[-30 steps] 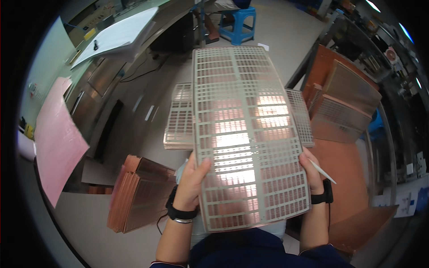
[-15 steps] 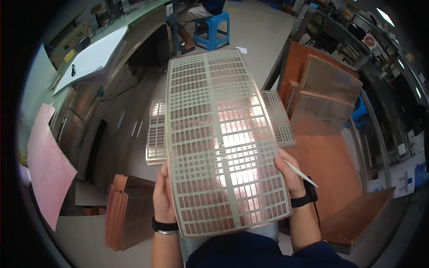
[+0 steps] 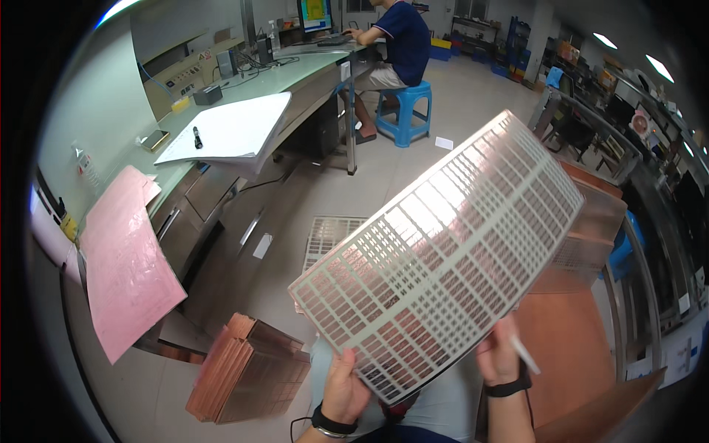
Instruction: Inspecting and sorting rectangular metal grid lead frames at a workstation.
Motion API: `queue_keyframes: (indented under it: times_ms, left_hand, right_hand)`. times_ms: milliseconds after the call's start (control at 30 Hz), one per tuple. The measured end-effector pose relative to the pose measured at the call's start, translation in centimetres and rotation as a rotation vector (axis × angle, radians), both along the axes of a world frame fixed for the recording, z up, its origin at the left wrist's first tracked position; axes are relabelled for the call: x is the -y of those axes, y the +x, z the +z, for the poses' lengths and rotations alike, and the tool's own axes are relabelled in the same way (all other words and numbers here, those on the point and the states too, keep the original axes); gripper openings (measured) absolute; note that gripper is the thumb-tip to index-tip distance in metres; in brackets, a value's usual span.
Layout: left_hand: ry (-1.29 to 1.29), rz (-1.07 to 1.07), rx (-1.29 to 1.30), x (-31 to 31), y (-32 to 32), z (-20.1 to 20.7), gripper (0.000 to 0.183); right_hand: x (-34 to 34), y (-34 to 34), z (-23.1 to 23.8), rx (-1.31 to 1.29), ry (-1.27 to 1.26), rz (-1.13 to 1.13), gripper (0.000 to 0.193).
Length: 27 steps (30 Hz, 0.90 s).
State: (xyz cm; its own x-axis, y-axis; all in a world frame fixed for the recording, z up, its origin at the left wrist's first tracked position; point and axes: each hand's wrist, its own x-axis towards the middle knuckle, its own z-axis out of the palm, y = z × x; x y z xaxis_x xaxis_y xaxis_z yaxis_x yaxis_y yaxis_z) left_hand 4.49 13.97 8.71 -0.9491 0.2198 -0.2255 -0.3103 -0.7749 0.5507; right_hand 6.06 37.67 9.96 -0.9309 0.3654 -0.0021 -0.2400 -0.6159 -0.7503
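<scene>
A large copper-coloured circuit board panel (image 3: 421, 284), patterned with rows of small rectangles, is held up tilted in front of me, its far end toward the upper right. My left hand (image 3: 346, 393) grips its near lower corner, thumb on the upper face. On the lower right edge my right hand (image 3: 499, 356) is closed, its fingers partly hidden by the panel. A slim white pen-like stick (image 3: 526, 356) is also tucked in that hand, pointing down and right. Behind the panel, part of another patterned board (image 3: 325, 230) shows low down.
Stacked copper boards (image 3: 247, 369) stand at lower left. At right, more boards (image 3: 597, 210) lean on a brown-orange surface (image 3: 572, 340). A pink sheet (image 3: 133, 258) hangs off the desk, near white papers (image 3: 229, 131). Beyond, a person (image 3: 405, 44) sits on a blue stool (image 3: 404, 114).
The panel has swung from nearly upright to a slant, its far end going right, with both hands still on it. My view has lifted and shows more of the desk and seated person.
</scene>
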Motion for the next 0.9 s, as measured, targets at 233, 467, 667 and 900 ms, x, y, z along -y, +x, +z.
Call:
queue_keyframes:
  times_ms: [233,467,667,900]
  left_hand:
    - [-0.071,0.084,0.001,4.5,-0.8,-1.5,0.039]
    - [-0.219,0.244,-0.075,6.7,-2.1,-2.1,0.03]
    - [-0.275,0.253,-0.044,8.0,-2.6,-2.3,0.031]
    - [-0.334,0.281,0.019,8.5,-2.8,-3.7,0.032]
  right_hand:
    - [-7.6,1.2,2.5,-0.125,-0.011,-0.272,0.041]
    - [-7.7,3.1,0.8,-0.034,0.053,-0.22,0.044]
    - [-7.3,3.6,1.7,-0.005,0.162,-0.057,0.043]
    - [-6.7,4.2,2.2,0.024,0.221,-0.021,0.04]
